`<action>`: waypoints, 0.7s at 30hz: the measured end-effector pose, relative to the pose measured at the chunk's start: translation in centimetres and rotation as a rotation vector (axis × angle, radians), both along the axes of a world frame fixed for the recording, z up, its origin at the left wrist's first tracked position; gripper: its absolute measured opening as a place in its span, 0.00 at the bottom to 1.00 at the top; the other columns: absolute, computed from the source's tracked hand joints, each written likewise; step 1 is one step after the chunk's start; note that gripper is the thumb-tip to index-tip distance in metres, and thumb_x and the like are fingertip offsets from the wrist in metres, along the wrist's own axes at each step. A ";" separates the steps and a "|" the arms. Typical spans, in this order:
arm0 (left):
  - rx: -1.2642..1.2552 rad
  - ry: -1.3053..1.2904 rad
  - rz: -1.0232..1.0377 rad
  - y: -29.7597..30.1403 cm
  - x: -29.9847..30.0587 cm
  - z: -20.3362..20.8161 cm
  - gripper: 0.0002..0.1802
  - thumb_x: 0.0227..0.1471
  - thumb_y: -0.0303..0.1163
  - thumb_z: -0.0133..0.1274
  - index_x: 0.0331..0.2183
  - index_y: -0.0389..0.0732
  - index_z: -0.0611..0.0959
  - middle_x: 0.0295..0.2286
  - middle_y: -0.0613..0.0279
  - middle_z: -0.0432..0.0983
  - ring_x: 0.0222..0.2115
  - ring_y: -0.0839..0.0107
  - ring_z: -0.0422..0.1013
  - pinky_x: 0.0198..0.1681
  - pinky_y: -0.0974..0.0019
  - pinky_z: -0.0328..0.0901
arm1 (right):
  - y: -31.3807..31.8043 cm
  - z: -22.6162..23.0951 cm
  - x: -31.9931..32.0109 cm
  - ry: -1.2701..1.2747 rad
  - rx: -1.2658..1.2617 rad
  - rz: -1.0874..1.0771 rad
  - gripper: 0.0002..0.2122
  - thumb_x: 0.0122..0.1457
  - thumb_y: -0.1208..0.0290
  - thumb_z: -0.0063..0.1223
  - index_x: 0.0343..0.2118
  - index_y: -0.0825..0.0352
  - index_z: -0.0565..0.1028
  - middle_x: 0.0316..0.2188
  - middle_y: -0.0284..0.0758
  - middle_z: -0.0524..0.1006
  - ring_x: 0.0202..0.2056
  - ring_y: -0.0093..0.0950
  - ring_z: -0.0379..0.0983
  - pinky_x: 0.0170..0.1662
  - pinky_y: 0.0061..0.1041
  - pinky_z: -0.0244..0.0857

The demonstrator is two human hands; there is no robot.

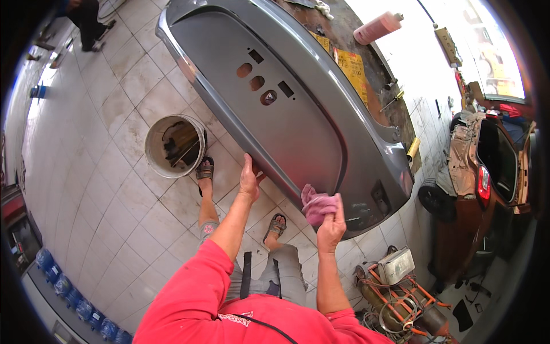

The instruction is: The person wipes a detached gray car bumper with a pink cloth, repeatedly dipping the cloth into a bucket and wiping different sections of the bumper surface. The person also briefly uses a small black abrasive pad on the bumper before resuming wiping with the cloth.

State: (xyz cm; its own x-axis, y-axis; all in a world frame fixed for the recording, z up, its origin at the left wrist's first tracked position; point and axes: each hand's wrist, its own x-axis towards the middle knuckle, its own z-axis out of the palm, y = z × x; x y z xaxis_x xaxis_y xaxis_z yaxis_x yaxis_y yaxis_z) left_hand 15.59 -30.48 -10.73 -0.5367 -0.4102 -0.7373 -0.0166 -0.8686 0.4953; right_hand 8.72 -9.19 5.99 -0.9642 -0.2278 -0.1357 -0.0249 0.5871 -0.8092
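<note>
A large grey car bumper [275, 132] lies at a slant before me, with several cutouts in its middle. My left hand [250, 180] grips its near edge, some fingers partly hidden by that edge. Toward the bumper's lower right end, my right hand [332, 228] is closed on a crumpled pink cloth [317, 205]. The cloth touches the bumper's surface close to the near edge.
Below the bumper's left side stands a white bucket [153, 150] with dark contents. Behind lies a cluttered workbench [375, 63] with a pink bottle [378, 28]. An air compressor [395, 292] and a brown car [472, 189] are at right; water jugs [66, 284] line the lower left.
</note>
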 end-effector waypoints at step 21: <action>0.195 0.081 -0.070 -0.4 -0.1 -0.6 0.44 0.69 0.69 0.35 0.68 0.42 0.66 0.64 0.62 0.66 0.64 0.66 0.62 0.66 0.56 0.60 | -47.9 -14.1 -16.5 0.864 0.194 0.935 0.34 0.70 0.48 0.49 0.68 0.74 0.65 0.72 0.55 0.59 0.72 0.55 0.52 0.74 0.50 0.45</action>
State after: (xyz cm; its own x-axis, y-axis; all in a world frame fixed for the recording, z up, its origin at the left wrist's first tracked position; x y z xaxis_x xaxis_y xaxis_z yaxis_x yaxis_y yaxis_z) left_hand 15.46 -30.92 -11.37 -0.6193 -0.2235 -0.7526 -0.0476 -0.9462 0.3201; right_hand -7.78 -57.11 -8.13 -0.2404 -0.9081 0.3428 -0.9591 0.1679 -0.2279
